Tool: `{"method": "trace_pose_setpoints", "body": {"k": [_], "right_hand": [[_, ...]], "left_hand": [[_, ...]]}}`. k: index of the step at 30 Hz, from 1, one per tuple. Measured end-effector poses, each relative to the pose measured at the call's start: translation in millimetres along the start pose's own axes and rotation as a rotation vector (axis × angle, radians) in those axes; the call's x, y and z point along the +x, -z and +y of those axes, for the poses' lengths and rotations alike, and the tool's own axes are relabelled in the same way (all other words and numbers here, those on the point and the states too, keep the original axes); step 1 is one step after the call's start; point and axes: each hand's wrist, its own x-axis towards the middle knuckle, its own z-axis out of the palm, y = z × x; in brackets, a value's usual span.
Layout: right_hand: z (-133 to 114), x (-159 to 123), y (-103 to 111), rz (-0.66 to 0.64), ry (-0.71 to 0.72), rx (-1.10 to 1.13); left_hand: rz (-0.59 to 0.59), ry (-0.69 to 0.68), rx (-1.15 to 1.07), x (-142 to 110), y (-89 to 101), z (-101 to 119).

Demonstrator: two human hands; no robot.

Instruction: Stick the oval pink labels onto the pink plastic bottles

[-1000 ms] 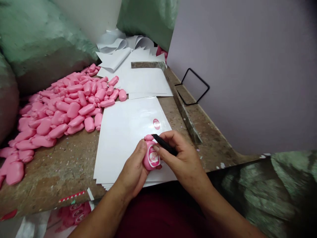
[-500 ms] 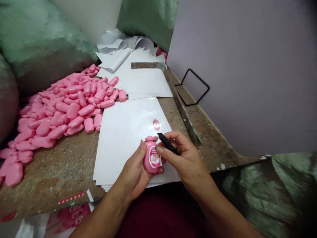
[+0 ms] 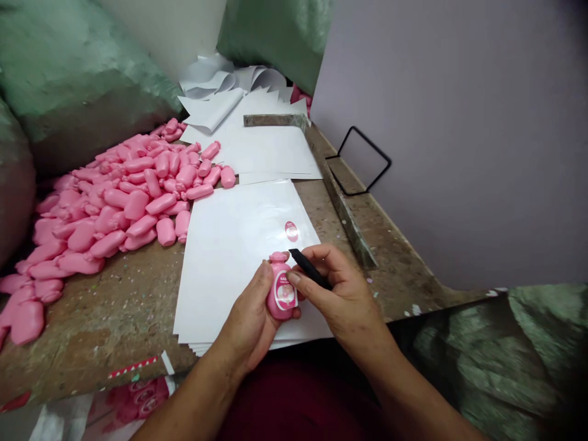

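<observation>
Left hand (image 3: 243, 321): fingers clamped on pink bottle (image 3: 281, 291), bottom centre of frame, over white sheet stack (image 3: 225, 288). Right hand (image 3: 342, 294): fingers pinched on black pen-like tool (image 3: 310, 269), tip just beside bottle neck. Loose pink bottles (image 3: 105, 208) heaped at left.

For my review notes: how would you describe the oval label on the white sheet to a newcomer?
On the stained workbench, beside the heap of pink bottles, lies a stack of white sheets. Near its right edge, just above the pink bottle in the left hand, sits a small pink oval label, the only print on the top sheet.
</observation>
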Motion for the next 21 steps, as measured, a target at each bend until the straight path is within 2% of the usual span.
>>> {"method": "trace_pose_setpoints", "body": {"k": [15,18,21], "right_hand": [[0.5,-1.3,-0.7,-0.004,0.035,-0.041],[-0.6,-2.0,0.4,-0.01,0.064,-0.114],[-0.7,-3.6,2.7,-0.013,0.121,-0.277]], "left_hand": [[-0.039,-0.069,0.082,-1.1,4.0,-1.6],[-0.062,-0.095,0.13,-2.3,3.2,-1.4],[-0.084,-0.103,0.174,-4.3,2.1,-0.4]]}}
